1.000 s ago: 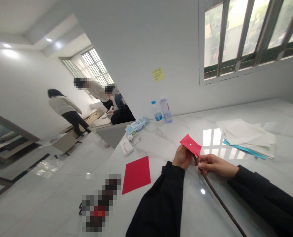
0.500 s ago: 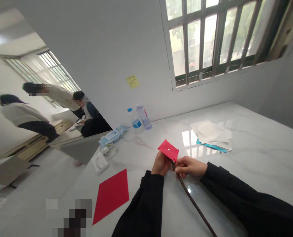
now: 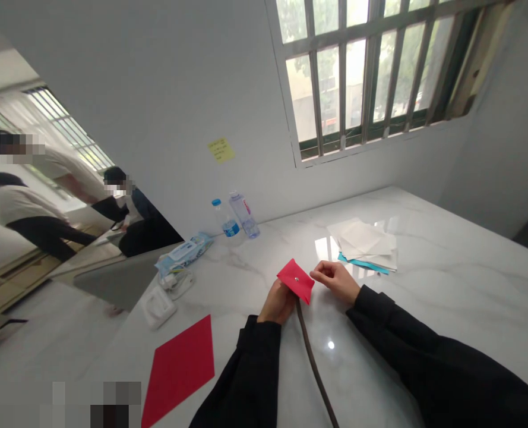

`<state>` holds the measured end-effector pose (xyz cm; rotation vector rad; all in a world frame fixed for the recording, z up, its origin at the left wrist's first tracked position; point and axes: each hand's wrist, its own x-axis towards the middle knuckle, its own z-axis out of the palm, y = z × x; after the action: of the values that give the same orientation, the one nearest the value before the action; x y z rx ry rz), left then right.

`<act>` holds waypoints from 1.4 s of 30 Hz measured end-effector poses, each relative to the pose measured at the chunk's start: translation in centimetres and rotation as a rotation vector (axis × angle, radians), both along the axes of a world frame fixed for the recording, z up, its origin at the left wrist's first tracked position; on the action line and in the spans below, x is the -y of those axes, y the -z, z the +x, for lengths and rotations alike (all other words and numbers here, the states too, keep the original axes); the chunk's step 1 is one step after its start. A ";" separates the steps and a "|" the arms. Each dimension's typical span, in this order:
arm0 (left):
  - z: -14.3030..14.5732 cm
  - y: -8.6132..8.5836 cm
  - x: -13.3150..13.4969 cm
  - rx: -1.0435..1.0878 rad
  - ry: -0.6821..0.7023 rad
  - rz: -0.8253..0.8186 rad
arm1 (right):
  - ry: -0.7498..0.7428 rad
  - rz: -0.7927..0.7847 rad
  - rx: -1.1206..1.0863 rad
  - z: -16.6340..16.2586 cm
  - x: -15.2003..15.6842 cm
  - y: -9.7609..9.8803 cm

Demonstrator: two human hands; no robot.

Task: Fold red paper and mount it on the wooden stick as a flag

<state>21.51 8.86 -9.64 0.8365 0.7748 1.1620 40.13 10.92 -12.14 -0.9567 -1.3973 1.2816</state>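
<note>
My left hand (image 3: 278, 304) is closed around the top of a thin dark stick (image 3: 312, 362) that carries a folded red paper piece (image 3: 296, 279) fixed with a small metal pin. The stick slants down toward the bottom edge of the view. My right hand (image 3: 336, 279) sits just right of the red piece, its fingertips pinched together beside the paper's edge; whether they hold anything is too small to see. Both hands hover over a white marble table (image 3: 446, 297).
A flat red sheet (image 3: 179, 368) lies at the near left. A stack of white and blue papers (image 3: 366, 244) rests behind my right hand. Two water bottles (image 3: 234, 217), a wipes pack (image 3: 183, 252) and a white charger (image 3: 157, 306) stand at left. Other people are in the room beyond.
My right hand has let go of the stick and risen to the right edge of the red piece. The view has swung rightward, shifting everything left.
</note>
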 end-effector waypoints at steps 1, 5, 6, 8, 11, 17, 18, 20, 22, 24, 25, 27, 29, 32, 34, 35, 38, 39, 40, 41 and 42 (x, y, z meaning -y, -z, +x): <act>0.0 0.0 0.0 -0.010 0.010 -0.015 | -0.001 0.021 0.008 -0.3 0.1 0.1; 0.2 0.0 0.0 -0.027 0.042 -0.046 | -0.016 0.051 0.064 -0.6 0.3 0.3; 0.2 -0.1 0.0 -0.042 0.042 -0.040 | -0.016 0.060 0.081 -0.5 0.3 0.3; 0.4 -0.2 0.0 -0.090 0.023 -0.022 | -0.003 0.076 0.122 -0.5 0.3 0.4; 0.6 -0.3 -0.1 -0.153 -0.023 -0.010 | 0.031 0.090 0.183 -0.4 0.3 0.4; 0.6 0.0 -0.6 -0.250 -0.101 0.017 | 0.181 0.143 0.226 -0.2 0.1 0.1; 0.6 0.0 -0.6 -0.268 -0.120 0.032 | 0.212 0.146 0.230 -0.2 0.1 0.0; 0.5 0.1 -0.7 -0.323 -0.163 0.070 | 0.262 0.142 0.237 0.0 0.0 -0.2; 0.4 0.1 -0.6 -0.407 -0.195 0.121 | 0.299 0.130 0.238 0.2 0.0 -0.3; 0.4 0.2 -0.6 -0.484 -0.222 0.168 | 0.348 0.129 0.232 0.3 -0.1 -0.3; 0.4 0.2 -0.6 -0.497 -0.239 0.182 | 0.384 0.135 0.226 0.4 -0.1 -0.3; 0.1 0.2 -0.8 -0.450 -0.293 0.178 | 0.481 0.158 0.207 0.8 -0.3 -0.3; -0.4 0.2 -1.1 -0.334 -0.361 0.142 | 0.585 0.181 0.186 1.2 -0.5 -0.5; -1.4 0.1 -1.7 -0.138 -0.411 0.049 | 0.621 0.191 0.182 1.5 -0.6 -0.9; -1.8 0.0 -1.8 -0.063 -0.382 0.006 | 0.509 0.194 0.201 1.3 -0.4 -1.0; -1.9 0.0 -1.8 -0.049 -0.354 -0.005 | 0.424 0.197 0.217 1.0 -0.2 -1.0; -1.6 0.0 -1.4 -0.063 -0.266 -0.011 | 0.200 0.212 0.272 0.1 0.4 -0.8; -1.4 0.0 -1.3 -0.075 -0.250 -0.008 | 0.151 0.219 0.291 -0.1 0.5 -0.7; -1.2 0.0 -1.1 -0.087 -0.242 -0.004 | 0.116 0.223 0.303 -0.3 0.7 -0.6; -1.1 0.0 -0.9 -0.099 -0.241 0.001 | 0.084 0.227 0.311 -0.3 0.7 -0.5; -1.0 0.0 -0.7 -0.114 -0.247 0.007 | 0.060 0.231 0.316 -0.3 0.7 -0.4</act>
<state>20.47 9.61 -9.60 0.8349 0.9888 1.3441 39.84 10.23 -11.70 -1.0627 -1.7042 0.9265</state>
